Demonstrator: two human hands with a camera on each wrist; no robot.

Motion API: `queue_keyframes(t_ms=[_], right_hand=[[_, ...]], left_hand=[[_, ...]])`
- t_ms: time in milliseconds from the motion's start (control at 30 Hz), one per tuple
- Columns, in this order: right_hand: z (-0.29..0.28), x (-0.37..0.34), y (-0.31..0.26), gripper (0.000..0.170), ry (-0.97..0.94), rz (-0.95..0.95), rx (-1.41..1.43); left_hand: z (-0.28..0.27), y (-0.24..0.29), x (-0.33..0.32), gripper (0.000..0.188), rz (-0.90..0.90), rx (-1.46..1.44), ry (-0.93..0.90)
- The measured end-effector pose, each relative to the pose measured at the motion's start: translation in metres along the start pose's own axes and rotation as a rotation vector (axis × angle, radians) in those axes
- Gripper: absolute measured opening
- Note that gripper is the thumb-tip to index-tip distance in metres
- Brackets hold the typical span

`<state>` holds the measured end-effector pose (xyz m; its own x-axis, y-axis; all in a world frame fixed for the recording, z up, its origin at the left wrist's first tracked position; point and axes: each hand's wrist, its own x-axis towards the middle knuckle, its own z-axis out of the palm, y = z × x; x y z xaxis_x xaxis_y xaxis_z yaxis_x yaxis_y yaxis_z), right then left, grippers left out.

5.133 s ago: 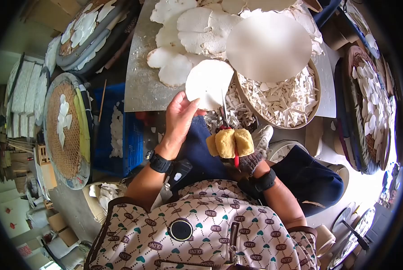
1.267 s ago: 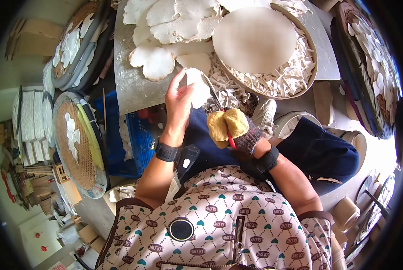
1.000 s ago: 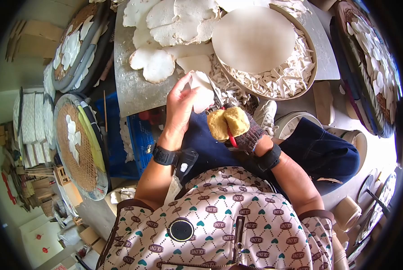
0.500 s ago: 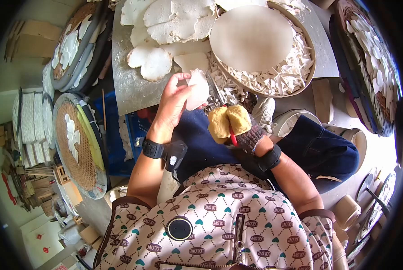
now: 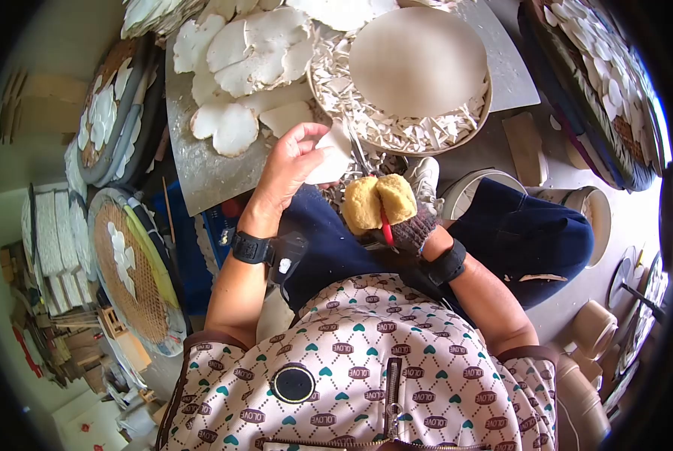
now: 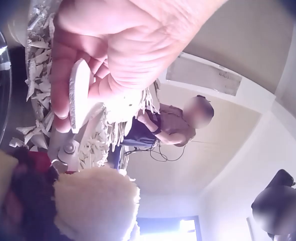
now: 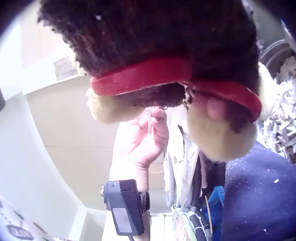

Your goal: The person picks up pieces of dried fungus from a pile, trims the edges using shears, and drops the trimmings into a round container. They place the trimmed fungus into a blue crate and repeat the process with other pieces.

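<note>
My bare left hand [image 5: 290, 167] pinches a thin white slice [image 5: 335, 156] between thumb and fingers. Seen from the left wrist, the slice [image 6: 79, 98] is nearly edge-on, showing a flat cut rim. My right hand [image 5: 413, 228] wears a dark knitted glove and grips scissors with red handles [image 5: 386, 228]. Yellow sponge pads [image 5: 381, 201] wrap the gloved fingers and hide much of them. The scissor blades [image 5: 359, 154] point away from me, right beside the slice's right edge. In the left wrist view the scissors' pivot [image 6: 69, 146] shows just below the slice.
A metal table [image 5: 194, 177] bears large lobed white slices [image 5: 227, 128] and a round tray [image 5: 490, 101] of white offcuts, partly under a blurred disc. Woven racks [image 5: 130, 270] stand left, a blue crate [image 5: 194, 282] below them. Another person [image 6: 175, 123] is further off.
The slice was broad, round and face-up about five seconds ago; now it is smaller and turned on edge. The head view has shifted, sliding the table left. Both hands keep their hold.
</note>
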<state>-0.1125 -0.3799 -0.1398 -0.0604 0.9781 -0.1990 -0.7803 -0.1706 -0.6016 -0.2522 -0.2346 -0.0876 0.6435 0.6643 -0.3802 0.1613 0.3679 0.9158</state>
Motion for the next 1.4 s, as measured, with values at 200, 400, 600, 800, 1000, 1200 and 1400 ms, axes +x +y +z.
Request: queue_keyframes(t_ms=[200,400,600,800,1000,1200,1400], right_hand=[[-0.013,-0.007,-0.024,0.024,-0.12,-0.41,-0.963],[-0.035,-0.002,-0.002,0.016,-0.042,-0.394,-0.972],[-0.031,-0.007,0.001,0.02,-0.013,-0.412,-0.977],[-0.036,-0.008,-0.003,0.022,-0.038,-0.373,-1.023],[-0.026,-0.012,-0.005,0.033,-0.061,-0.156,-1.086],[-0.022,-0.003,0.02,0.024,-0.087,0.016,-0.7],[-0.028,0.0,0.034,0.025,-0.164,-0.023,-0.738]], left_hand=[[0.015,0.006,0.014,0.04,0.167,0.162,0.126],[0.042,-0.007,0.028,0.054,0.478,-0.03,0.337],[0.037,0.001,0.032,0.049,0.411,0.031,0.213],[0.038,0.008,0.024,0.049,0.231,0.002,0.077],[0.014,0.0,0.006,0.051,0.195,-0.016,0.109],[-0.064,-0.031,-0.094,0.053,0.14,-0.249,0.621],[-0.143,-0.047,-0.149,0.033,0.457,-0.435,0.992]])
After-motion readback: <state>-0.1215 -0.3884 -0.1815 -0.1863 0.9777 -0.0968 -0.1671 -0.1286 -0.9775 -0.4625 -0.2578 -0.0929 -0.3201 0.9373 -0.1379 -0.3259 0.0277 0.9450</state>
